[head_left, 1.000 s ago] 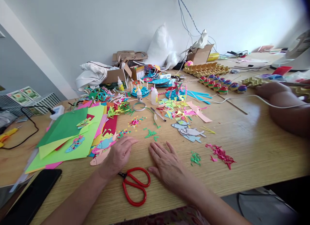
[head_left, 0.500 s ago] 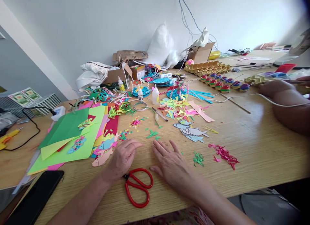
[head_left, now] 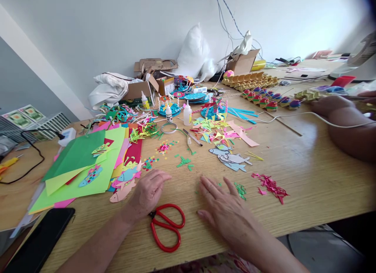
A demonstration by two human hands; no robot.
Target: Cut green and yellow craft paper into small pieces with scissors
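My right hand [head_left: 221,204] lies flat on the table, fingers spread, just left of a small pile of green paper bits [head_left: 240,190]. My left hand [head_left: 149,190] rests on its side with the fingers curled together; whatever may be inside is hidden. Beside its wrist are scissors with red handles [head_left: 179,226], their blades covered by the hand. Green scraps [head_left: 184,161] lie beyond my hands, and dark pink scraps [head_left: 272,187] lie to the right. Grey paper fish [head_left: 232,158] sit behind the green pile. More paper fish [head_left: 122,192] are left of my left hand.
Coloured paper sheets [head_left: 114,147] and a black phone [head_left: 44,237] are at the left. Glue bottles [head_left: 187,114], boxes and blue decorations stand behind. At the right, another person's arm [head_left: 346,124] rests near egg cartons [head_left: 252,80] and a white cable [head_left: 311,114].
My right hand has slid to the right over the table, closer to the small green pile. My left hand and the scissors have stayed almost where they were.
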